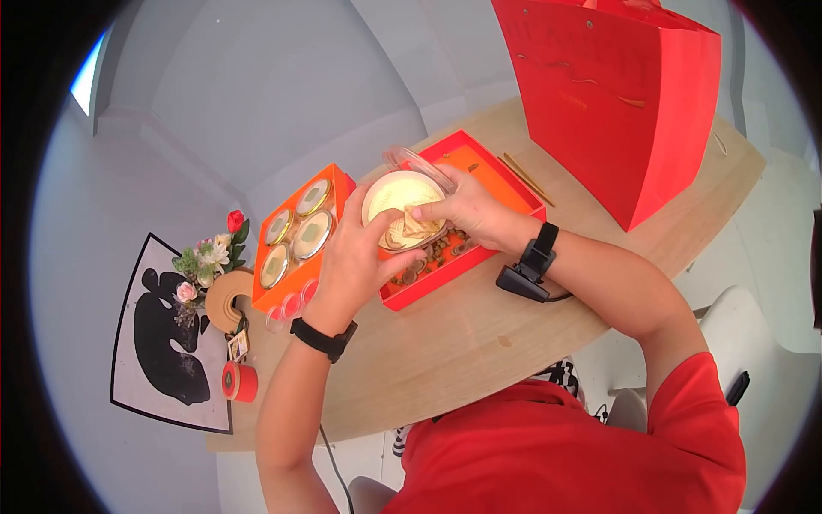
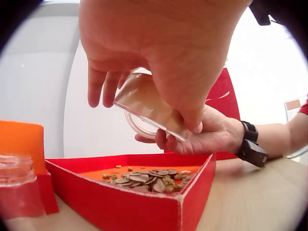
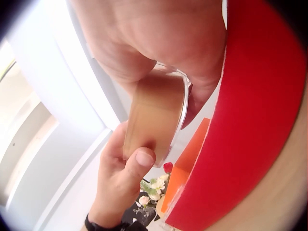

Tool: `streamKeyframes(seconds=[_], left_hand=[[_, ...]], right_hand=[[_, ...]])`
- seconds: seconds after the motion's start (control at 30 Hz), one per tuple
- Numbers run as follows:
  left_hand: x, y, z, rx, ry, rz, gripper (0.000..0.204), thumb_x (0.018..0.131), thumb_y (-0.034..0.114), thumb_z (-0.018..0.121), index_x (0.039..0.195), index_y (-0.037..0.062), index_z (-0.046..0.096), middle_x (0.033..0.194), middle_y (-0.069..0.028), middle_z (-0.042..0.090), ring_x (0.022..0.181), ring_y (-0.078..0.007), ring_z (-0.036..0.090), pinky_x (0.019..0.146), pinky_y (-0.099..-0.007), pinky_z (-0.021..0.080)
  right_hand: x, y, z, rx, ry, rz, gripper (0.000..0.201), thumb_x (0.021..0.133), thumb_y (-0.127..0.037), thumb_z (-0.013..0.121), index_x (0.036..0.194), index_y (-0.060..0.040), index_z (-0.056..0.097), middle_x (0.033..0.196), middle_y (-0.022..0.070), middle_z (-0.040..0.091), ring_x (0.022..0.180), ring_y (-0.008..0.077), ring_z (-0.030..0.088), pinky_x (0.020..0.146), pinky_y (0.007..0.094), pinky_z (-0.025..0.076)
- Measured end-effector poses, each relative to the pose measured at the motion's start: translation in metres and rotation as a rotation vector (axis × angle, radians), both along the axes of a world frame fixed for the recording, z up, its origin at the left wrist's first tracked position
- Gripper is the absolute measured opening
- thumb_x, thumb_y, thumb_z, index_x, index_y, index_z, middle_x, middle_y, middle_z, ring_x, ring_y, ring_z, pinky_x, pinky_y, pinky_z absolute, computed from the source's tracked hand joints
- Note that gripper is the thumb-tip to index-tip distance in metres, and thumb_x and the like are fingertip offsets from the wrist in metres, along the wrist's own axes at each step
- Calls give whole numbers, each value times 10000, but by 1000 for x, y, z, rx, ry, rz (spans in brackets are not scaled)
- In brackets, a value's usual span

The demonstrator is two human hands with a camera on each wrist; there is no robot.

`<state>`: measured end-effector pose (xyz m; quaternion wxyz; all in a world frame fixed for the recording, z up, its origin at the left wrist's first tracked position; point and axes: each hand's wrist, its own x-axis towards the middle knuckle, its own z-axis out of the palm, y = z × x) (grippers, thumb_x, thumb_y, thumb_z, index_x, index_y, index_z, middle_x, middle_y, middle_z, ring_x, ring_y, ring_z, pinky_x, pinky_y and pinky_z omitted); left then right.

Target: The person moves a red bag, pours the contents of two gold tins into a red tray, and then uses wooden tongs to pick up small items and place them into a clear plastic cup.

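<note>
Over the red tray (image 1: 505,247), both hands grip a clear-walled round container (image 1: 383,190) with a pale interior and light, flat pieces inside. My left hand (image 1: 338,265) is around its near left side, thumb over the rim. The right hand (image 1: 484,214) holds the opposite side, its thumb at the pieces. A clear lid (image 1: 421,163) is between the right fingers and the container. In the left wrist view the container (image 2: 147,101) is tilted; the lid's rim hangs below it. Brown slices (image 2: 144,179) and small greenish-brown clumps lie in the tray.
An orange box (image 1: 261,293) with several round, gold-rimmed containers stands left of the tray. Small clear-and-red pots (image 1: 291,305), flowers (image 1: 210,257), a red round tin (image 1: 241,382) and a black-and-white picture are further left. Tweezers (image 1: 527,180) lie near a large red bag (image 1: 599,94).
</note>
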<state>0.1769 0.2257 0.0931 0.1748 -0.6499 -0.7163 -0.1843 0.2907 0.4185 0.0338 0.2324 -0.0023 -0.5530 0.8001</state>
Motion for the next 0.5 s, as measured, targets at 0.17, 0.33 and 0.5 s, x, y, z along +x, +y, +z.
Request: streamKeyframes(seconds=[0.17, 0.33, 0.5], left_hand=[[1, -5, 7, -44, 9, -13, 640, 812, 391, 950, 1335, 101, 724, 1616, -206, 471, 1380, -416, 598, 1077, -486, 563], [-8, -8, 18, -75, -140, 96, 467, 893, 423, 865, 1205, 82, 796, 1582, -226, 544, 1381, -418, 603, 1122, -494, 517], [-6, 0, 26, -124, -7, 217, 394, 894, 401, 841, 1065, 47, 821, 1515, -224, 615, 1340, -401, 637, 1087, -488, 526]], right_hand=[[-8, 2, -8, -5, 29, 0, 695, 907, 6, 808, 1521, 26, 483, 1403, 140, 625, 1300, 226, 636, 1092, 377, 562], [-11, 1, -11, 34, 32, -54, 658, 924, 26, 784, 1512, 26, 490, 1398, 149, 629, 1303, 232, 635, 1097, 380, 558], [-17, 0, -19, 85, 48, -180, 582, 948, 17, 772, 1478, 24, 530, 1374, 149, 641, 1263, 227, 657, 1071, 370, 568]])
